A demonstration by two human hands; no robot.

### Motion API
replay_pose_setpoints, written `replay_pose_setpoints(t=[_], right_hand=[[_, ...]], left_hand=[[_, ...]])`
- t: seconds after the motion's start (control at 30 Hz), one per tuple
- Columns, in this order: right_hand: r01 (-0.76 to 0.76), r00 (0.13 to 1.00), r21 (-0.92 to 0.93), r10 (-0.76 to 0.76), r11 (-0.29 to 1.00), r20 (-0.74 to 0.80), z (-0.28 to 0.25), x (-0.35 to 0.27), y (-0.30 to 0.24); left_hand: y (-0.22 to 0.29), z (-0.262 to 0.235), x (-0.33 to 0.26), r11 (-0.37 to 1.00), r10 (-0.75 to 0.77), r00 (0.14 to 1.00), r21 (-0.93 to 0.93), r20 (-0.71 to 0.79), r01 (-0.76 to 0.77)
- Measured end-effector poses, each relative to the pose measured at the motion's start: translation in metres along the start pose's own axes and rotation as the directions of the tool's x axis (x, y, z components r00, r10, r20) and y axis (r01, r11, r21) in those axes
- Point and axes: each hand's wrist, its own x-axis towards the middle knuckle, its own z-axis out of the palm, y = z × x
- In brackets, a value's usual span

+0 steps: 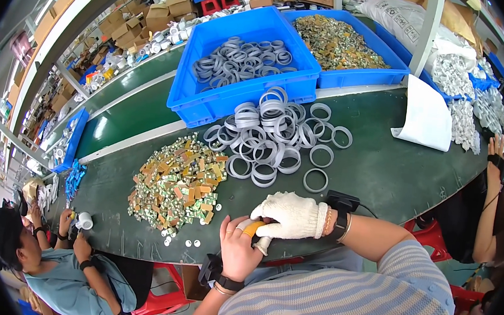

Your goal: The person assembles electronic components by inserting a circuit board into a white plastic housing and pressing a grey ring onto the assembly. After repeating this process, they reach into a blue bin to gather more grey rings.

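My bare left hand (239, 253) and my white-gloved right hand (290, 216) meet at the table's near edge. Yellow wrapping (253, 228) shows on a finger of the left hand, between the two. Both hands have curled fingers pressed together; what they hold, if anything, is hidden by the glove. Just beyond them lies a heap of grey plastic rings (278, 137), with one loose ring (315, 180) closest to the glove. Left of the rings spreads a pile of small green and tan pieces (177, 181), like tiny circuit boards. A few white discs (189, 243) lie at its near side.
One blue bin (243, 89) holds more grey rings; another (364, 77) holds small pieces. A curled white paper (426, 116) stands right, near white parts (463, 125). At left a co-worker (62, 273) handles a white cylindrical part (84, 221). Another person's arm (490, 205) is at right.
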Motion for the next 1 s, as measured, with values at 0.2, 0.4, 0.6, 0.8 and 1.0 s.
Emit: replay_pose_setpoints(t=[0.2, 0.4, 0.6, 0.8, 1.0], right_hand=[[-0.002, 1.000, -0.007, 0.002, 1.000, 0.010, -0.0019, 0.0002, -0.0013], [-0.017, 0.999, -0.011, 0.018, 1.000, 0.029, -0.0038, 0.0005, -0.0035], [-0.005, 1.000, -0.001, 0.005, 1.000, 0.023, -0.0040, 0.0003, -0.0023], [0.010, 1.000, -0.006, -0.010, 1.000, 0.009, -0.0037, 0.0004, -0.0031], [0.010, 1.000, -0.006, -0.010, 1.000, 0.009, -0.0027, 0.0001, -0.0017]], left_hand=[[-0.0007, 0.0011, -0.0006, 1.000, 0.002, 1.000, -0.003, -0.006, -0.002], [-0.0010, 0.0014, -0.0014, 1.000, 0.009, 1.000, -0.009, -0.012, -0.009], [-0.0015, 0.0019, -0.0009, 1.000, 0.010, 1.000, -0.016, -0.018, -0.010], [-0.0008, 0.0003, -0.0005, 1.000, 0.006, 1.000, -0.013, -0.014, -0.006], [-0.0016, 0.0010, -0.0009, 1.000, 0.005, 1.000, -0.010, -0.008, -0.005]])
